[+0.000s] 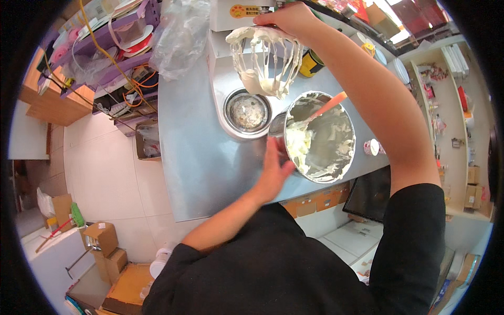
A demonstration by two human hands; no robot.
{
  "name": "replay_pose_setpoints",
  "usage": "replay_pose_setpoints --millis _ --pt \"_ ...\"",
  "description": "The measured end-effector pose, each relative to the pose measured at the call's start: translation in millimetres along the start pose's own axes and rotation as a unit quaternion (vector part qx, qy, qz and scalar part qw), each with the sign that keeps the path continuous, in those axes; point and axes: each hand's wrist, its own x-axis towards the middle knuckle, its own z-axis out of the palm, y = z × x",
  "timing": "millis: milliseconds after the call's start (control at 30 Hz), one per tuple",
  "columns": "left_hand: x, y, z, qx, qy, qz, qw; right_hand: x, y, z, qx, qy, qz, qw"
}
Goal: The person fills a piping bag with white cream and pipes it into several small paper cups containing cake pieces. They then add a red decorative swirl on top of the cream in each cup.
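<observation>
A steel mixing bowl (344, 137), smeared inside with pale cream (298, 147), is tipped so that its mouth faces me. My left hand (273, 176) grips its left side. An orange-handled spatula (328, 105) leans in the bowl. Above and to the left is a large wire balloon whisk (266, 63), thickly coated with the cream. My right hand (291, 22) is closed around the top of the whisk, its fingertips partly hidden. Beneath the whisk is the white base of a stand mixer (219, 107), with a round metal seat (248, 113).
The steel table (191, 173) carries the mixer. A clear plastic bag (181, 39) lies at the far left, and a yellow-and-black can (312, 64) stands behind the bowl. Small patterned cups (371, 147) are at right. Purple shelves (100, 68) flank the table; cardboard boxes (107, 252) sit lower left.
</observation>
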Motion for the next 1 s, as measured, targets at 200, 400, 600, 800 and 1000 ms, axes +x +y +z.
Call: replay_pose_setpoints --millis 200,400,600,800,1000 --pt "-23.9 -33.8 29.1 0.227 0.008 0.07 0.971 10.8 40.2 33.3 -0.049 -0.026 -0.045 0.997" --pt "-41.0 -34.6 29.8 0.209 -0.017 0.041 0.977 -49.7 26.8 65.0 0.121 -0.042 0.04 0.991" --pt "-56.7 -48.7 2.9 0.262 -0.026 0.013 0.965 -119.9 -13.8 1.9 0.157 0.006 -0.089 0.984" --pt "-68.1 -48.2 -14.8 0.282 -0.081 -0.002 0.956 -182.9 36.3 -103.8 0.116 0.096 -0.106 0.983" --pt "-60.3 -45.6 -28.5 0.248 -0.048 -0.021 0.967 -203.4 135.2 -50.3 -0.037 0.097 -0.117 0.988"
